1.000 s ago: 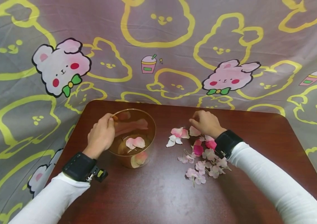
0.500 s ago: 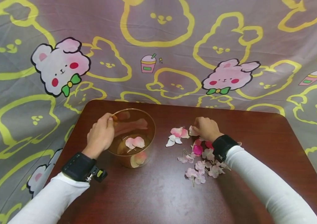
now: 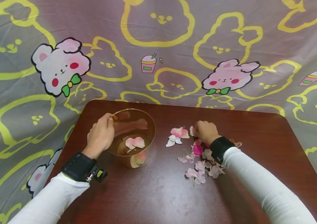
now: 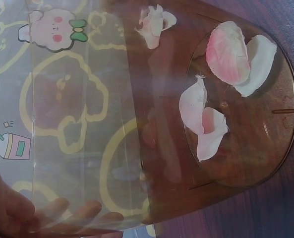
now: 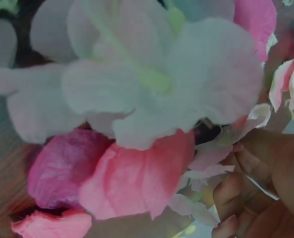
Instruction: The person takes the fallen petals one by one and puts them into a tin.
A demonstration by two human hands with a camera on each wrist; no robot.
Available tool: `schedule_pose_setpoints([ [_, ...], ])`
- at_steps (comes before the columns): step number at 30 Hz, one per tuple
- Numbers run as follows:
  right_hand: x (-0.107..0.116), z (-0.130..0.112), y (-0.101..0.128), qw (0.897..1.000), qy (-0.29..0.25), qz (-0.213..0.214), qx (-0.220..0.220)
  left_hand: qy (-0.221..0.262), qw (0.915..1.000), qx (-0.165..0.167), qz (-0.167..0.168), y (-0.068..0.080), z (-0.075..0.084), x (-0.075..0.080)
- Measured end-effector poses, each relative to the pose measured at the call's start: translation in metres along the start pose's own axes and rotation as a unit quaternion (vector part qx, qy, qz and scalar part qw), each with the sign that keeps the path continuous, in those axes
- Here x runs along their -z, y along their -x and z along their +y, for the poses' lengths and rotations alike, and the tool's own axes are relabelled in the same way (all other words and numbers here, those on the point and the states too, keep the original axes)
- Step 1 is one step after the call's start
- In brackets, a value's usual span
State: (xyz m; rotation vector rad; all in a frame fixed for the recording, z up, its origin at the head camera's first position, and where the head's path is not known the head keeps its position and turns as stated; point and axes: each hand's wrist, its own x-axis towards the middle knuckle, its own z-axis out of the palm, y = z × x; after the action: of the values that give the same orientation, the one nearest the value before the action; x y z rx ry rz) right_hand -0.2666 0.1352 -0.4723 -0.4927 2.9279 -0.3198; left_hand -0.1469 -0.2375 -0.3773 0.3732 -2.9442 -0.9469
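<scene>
My left hand (image 3: pixel 101 133) grips the rim of a clear amber bucket (image 3: pixel 150 147), thumb over the edge and fingers seen through the wall in the left wrist view. Pale pink petals (image 4: pixel 228 52) lie on the bucket's floor. To the right, my right hand (image 3: pixel 208 132) is curled low over the table, pinching a pale petal (image 3: pixel 192 131) that sticks out at its fingertips. Close below that hand are a magenta petal (image 3: pixel 197 150) and light pink blossoms (image 3: pixel 200 166) on thin stems. The right wrist view shows large blossoms (image 5: pixel 151 84) in front of the fingers.
Pink and white petals (image 3: pixel 175 137) lie between the bucket and the right hand. A brownish petal (image 3: pixel 236 143) shows behind the right wrist. The dark red wooden table (image 3: pixel 158 193) has rounded back corners, with a cartoon-printed cloth (image 3: pixel 164 90) hanging behind it.
My right hand has moved down and slightly toward me, its fingers curling in at the pale petal. The left hand and bucket have stayed in place.
</scene>
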Motion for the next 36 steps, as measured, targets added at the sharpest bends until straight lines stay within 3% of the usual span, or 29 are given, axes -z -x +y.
schedule_pose_setpoints([
  [10, 0.001, 0.004, 0.000, 0.999, 0.026, 0.023, 0.002, 0.003, 1.0000, 0.001, -0.001, -0.001, 0.001, 0.000],
  [21, 0.013, 0.000, 0.000, 0.999, -0.015, 0.038, -0.011, 0.001, 1.0000, 0.001, -0.001, 0.000, 0.001, 0.000],
  [36, 0.025, -0.009, 0.002, 0.995, -0.048, 0.091, 0.001, 0.002, 1.0000, 0.000, 0.000, 0.001, 0.001, 0.000],
])
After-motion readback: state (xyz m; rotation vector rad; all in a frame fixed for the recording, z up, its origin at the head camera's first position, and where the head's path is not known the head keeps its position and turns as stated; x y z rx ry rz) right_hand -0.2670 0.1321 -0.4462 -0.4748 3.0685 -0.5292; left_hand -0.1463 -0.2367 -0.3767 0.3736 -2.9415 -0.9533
